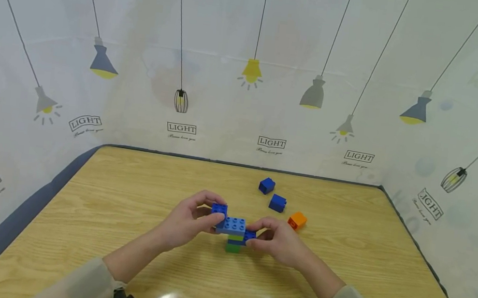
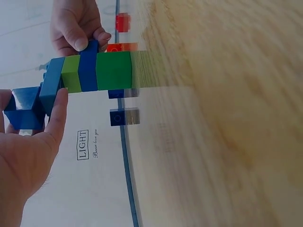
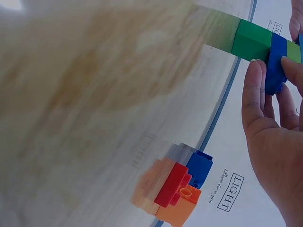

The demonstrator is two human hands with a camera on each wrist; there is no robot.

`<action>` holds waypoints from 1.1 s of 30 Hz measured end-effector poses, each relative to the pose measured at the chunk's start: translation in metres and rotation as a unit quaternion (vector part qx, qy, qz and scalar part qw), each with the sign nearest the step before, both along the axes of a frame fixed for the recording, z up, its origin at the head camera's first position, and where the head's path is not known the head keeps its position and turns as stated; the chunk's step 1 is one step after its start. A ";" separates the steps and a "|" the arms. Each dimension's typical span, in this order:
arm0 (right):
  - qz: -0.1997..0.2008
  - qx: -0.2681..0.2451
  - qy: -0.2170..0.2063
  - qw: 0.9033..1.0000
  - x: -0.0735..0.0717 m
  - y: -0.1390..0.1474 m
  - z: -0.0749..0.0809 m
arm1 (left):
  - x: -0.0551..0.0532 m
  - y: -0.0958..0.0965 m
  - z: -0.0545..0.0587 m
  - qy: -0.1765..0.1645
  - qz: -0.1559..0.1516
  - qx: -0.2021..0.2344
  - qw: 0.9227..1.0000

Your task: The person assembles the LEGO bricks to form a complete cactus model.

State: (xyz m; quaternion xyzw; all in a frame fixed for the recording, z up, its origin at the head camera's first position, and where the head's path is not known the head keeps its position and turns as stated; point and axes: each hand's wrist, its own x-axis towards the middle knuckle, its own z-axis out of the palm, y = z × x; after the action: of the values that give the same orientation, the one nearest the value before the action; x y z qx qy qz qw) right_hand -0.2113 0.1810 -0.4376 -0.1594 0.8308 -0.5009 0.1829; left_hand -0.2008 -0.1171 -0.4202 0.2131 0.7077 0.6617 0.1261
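Observation:
A stack of toy building bricks stands on the table. Its bottom is a green brick [image 1: 233,248], followed by a dark blue brick [image 3: 276,64], a lime green brick [image 2: 71,74] and a light blue brick [image 1: 234,225]. My left hand [image 1: 183,223] pinches a blue brick [image 1: 219,209] at the left end of the light blue one. In the left wrist view, one of its fingers touches the light blue brick's underside. The right end of the dark blue brick juts out, and my right hand [image 1: 280,243] grips it between thumb and fingers.
Behind the stack lie two loose blue bricks [image 1: 267,186]. An orange brick [image 1: 297,220] sits beyond my right hand, with a red brick [image 3: 173,185] near it in the right wrist view. A printed curtain [image 1: 222,142] borders the wooden table [image 1: 130,181].

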 end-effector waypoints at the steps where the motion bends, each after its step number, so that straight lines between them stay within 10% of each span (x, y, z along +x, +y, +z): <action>1: 0.000 0.000 0.000 1.000 0.000 0.000 0.000 | 0.000 0.000 0.000 0.001 0.000 0.001 1.000; 33: -0.005 -0.003 -0.008 1.000 -0.001 0.000 -0.001 | -0.001 -0.001 -0.002 -0.038 0.009 0.050 0.998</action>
State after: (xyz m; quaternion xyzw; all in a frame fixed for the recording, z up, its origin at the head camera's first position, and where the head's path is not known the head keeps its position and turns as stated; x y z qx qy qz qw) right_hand -0.2124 0.1807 -0.4385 -0.1518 0.8286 -0.5053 0.1870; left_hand -0.2016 -0.1183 -0.4224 0.1879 0.6705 0.7047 0.1360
